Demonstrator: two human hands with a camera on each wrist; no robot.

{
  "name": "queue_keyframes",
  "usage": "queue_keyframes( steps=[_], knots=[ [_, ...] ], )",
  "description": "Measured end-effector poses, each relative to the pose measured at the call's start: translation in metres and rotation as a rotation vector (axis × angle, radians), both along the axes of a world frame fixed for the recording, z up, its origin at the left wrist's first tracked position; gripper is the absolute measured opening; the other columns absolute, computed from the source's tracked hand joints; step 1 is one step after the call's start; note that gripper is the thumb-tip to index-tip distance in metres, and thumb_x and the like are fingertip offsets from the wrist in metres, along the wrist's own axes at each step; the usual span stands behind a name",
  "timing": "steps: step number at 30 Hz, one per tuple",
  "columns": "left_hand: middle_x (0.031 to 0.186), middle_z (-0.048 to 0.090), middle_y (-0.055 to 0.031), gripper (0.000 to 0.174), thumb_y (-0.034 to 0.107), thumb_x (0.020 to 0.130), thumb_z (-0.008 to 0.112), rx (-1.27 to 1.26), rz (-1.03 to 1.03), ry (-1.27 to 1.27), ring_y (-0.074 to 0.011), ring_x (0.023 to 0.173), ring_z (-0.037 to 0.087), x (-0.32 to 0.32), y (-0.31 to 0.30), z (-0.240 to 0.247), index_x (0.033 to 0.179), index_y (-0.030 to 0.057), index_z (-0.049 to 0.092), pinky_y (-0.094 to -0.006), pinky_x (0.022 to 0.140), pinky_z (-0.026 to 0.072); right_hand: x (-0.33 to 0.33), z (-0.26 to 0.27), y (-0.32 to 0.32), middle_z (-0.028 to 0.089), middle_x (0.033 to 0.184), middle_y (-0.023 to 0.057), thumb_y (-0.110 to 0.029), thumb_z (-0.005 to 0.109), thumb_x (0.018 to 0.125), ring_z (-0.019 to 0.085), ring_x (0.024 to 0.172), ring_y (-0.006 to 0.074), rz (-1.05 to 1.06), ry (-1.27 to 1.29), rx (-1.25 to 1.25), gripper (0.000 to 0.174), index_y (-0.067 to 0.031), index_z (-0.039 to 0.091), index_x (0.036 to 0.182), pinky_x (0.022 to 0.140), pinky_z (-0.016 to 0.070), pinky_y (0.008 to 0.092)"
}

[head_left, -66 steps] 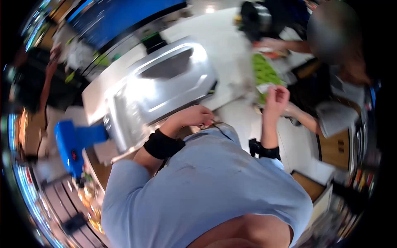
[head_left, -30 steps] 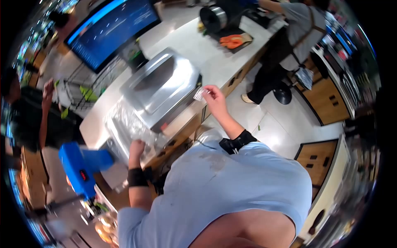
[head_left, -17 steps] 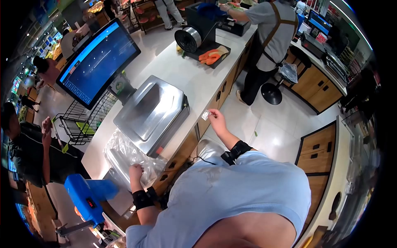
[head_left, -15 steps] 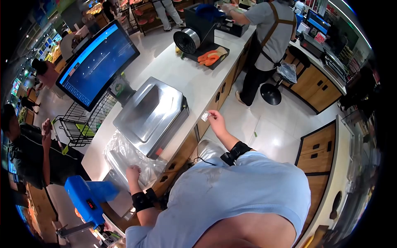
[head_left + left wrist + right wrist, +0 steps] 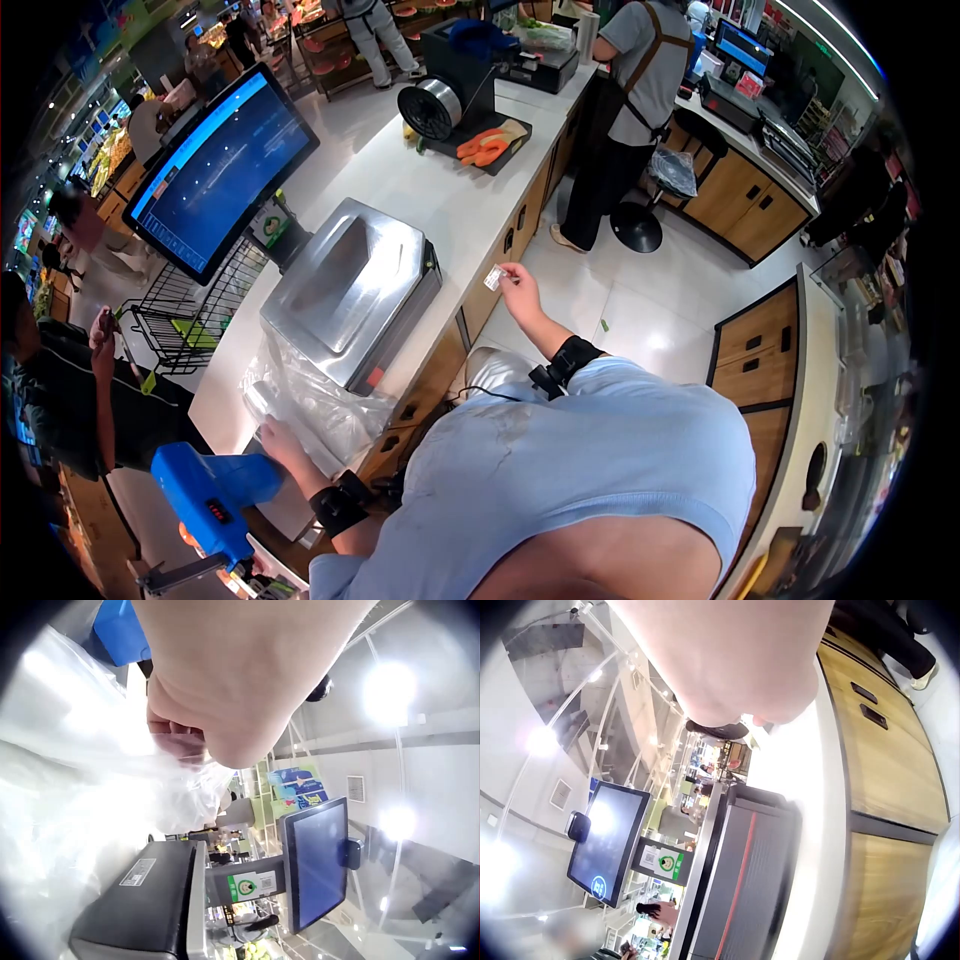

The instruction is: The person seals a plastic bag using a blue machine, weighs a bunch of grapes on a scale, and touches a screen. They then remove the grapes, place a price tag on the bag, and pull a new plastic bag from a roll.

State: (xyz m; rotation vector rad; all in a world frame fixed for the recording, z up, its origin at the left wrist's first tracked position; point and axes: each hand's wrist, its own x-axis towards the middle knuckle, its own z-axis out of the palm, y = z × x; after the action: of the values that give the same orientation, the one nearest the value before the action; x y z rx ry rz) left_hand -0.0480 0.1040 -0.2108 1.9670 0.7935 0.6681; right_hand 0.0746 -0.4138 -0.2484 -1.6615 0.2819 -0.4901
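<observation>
One long white counter (image 5: 440, 190) runs away ahead of us, with a black wire shopping cart (image 5: 185, 305) along its far side; a green panel shows within the cart's mesh, and we cannot make out anything else in it. A wide monitor (image 5: 225, 170) with a blue screen stands tilted behind the steel-topped scale (image 5: 345, 290). The blue machine with red digits (image 5: 195, 505) is just beside our left arm. Between it and the scale, clear plastic film (image 5: 340, 405) lies crumpled on the counter. Farther along, a black tray (image 5: 515, 150) bears an orange glove (image 5: 487, 145), and a silver-wound spool (image 5: 430, 108) stands beside it.

Our left hand (image 5: 285, 447) is at the plastic film, which partly covers its fingers in the left wrist view; we cannot tell whether they grip it. Our right hand (image 5: 518, 288) pinches a small white printed label (image 5: 493, 277) between thumb and fingertips, holding it up near the counter's front edge, apart from the scale.
</observation>
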Motion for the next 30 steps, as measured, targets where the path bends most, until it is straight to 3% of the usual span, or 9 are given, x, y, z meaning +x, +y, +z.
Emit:
queue_keyframes(
  steps=[5, 7, 9, 11, 16, 19, 23, 26, 30],
  knots=[
    [0.064, 0.049, -0.0054, 0.042, 0.031, 0.097, 0.047, -0.089, 0.173, -0.272, -0.0164, 0.06, 0.044, -0.007, -0.019, 0.047, 0.072, -0.0016, 0.051, -0.0307, 0.057, 0.0396, 0.002, -0.016, 0.001, 0.061, 0.094, 0.0111, -0.007, 0.059, 0.078, 0.057, 0.089, 0.0212, 0.01, 0.057, -0.019, 0.021, -0.0021, 0.062, 0.099, 0.079, 0.0454, 0.0304],
    [0.063, 0.049, -0.0045, 0.042, 0.033, 0.096, 0.048, -0.12, 0.264, -0.359, -0.0147, 0.06, 0.044, -0.005, -0.022, 0.058, 0.072, -0.0014, 0.051, -0.0283, 0.056, 0.0399, 0.004, -0.024, 0.005, 0.056, 0.089, 0.0015, -0.007, 0.061, 0.081, 0.05, 0.072, 0.0094, -0.043, -0.025, -0.129, 0.026, -0.0047, 0.059, 0.107, 0.065, 0.042, 0.0237],
    [0.062, 0.047, -0.0024, 0.041, 0.033, 0.096, 0.049, -0.162, 0.286, -0.393, -0.0116, 0.058, 0.044, 0.003, -0.02, 0.053, 0.072, 0.0007, 0.049, -0.0257, 0.053, 0.0383, 0.006, -0.027, 0.005, 0.056, 0.09, 0.0016, -0.007, 0.061, 0.081, 0.05, 0.072, 0.0098, -0.032, -0.026, -0.137, 0.029, -0.0048, 0.058, 0.109, 0.065, 0.0422, 0.0238],
    [0.062, 0.046, -0.0006, 0.039, 0.032, 0.096, 0.049, -0.214, 0.122, -0.314, -0.0093, 0.055, 0.042, 0.006, -0.021, 0.051, 0.071, 0.003, 0.048, -0.0243, 0.051, 0.0358, 0.004, -0.022, 0.006, 0.056, 0.091, 0.0018, -0.007, 0.062, 0.08, 0.05, 0.071, 0.0102, -0.017, -0.024, -0.148, 0.031, -0.0048, 0.057, 0.11, 0.065, 0.0424, 0.0239],
    [0.063, 0.048, -0.001, 0.038, 0.032, 0.097, 0.046, -0.233, 0.019, -0.33, -0.009, 0.055, 0.043, 0.007, -0.035, 0.061, 0.072, 0.004, 0.049, -0.0241, 0.053, 0.0364, 0.004, -0.013, 0.009, 0.057, 0.095, 0.0031, -0.007, 0.062, 0.081, 0.051, 0.073, 0.0109, -0.014, -0.025, -0.142, 0.03, -0.0046, 0.056, 0.111, 0.067, 0.0431, 0.0244],
    [0.069, 0.053, -0.0034, 0.036, 0.031, 0.097, 0.044, -0.161, 0.029, -0.317, -0.0112, 0.058, 0.047, 0.005, -0.044, 0.068, 0.076, 0.0023, 0.053, -0.025, 0.055, 0.0388, -0.002, 0.003, 0.016, 0.058, 0.099, 0.0114, -0.011, 0.062, 0.079, 0.055, 0.088, 0.0197, -0.033, 0.051, -0.061, 0.03, -0.0021, 0.058, 0.107, 0.078, 0.0442, 0.0309],
    [0.083, 0.06, -0.0081, 0.029, 0.023, 0.096, 0.046, -0.116, 0.074, -0.353, -0.0165, 0.072, 0.057, -0.001, -0.034, 0.059, 0.089, -0.0017, 0.058, -0.0301, 0.065, 0.047, -0.006, 0.01, 0.019, 0.054, 0.101, 0.008, -0.012, 0.061, 0.081, 0.051, 0.081, 0.0154, -0.017, 0.081, -0.129, 0.04, -0.0034, 0.05, 0.118, 0.074, 0.0437, 0.0282],
    [0.082, 0.059, -0.0059, 0.028, 0.016, 0.098, 0.042, -0.078, 0.069, -0.653, -0.0143, 0.075, 0.055, -0.006, -0.047, 0.085, 0.086, -0.0028, 0.058, -0.0267, 0.071, 0.0447, -0.009, 0.033, 0.032, 0.048, 0.113, 0.0096, -0.013, 0.063, 0.085, 0.047, 0.08, 0.0143, 0.018, -0.036, -0.221, 0.044, -0.001, 0.046, 0.124, 0.074, 0.0443, 0.0265],
    [0.088, 0.061, -0.0088, 0.029, 0.019, 0.1, 0.039, -0.173, -0.024, -0.626, -0.0146, 0.078, 0.062, -0.001, -0.081, 0.145, 0.086, 0.0, 0.056, -0.0265, 0.065, 0.0527, -0.012, 0.089, 0.074, 0.044, 0.12, 0.0098, -0.009, 0.066, 0.083, 0.053, 0.082, 0.0131, 0.141, -0.103, -0.188, 0.049, -0.0013, 0.045, 0.126, 0.067, 0.0459, 0.0239]
  ],
)
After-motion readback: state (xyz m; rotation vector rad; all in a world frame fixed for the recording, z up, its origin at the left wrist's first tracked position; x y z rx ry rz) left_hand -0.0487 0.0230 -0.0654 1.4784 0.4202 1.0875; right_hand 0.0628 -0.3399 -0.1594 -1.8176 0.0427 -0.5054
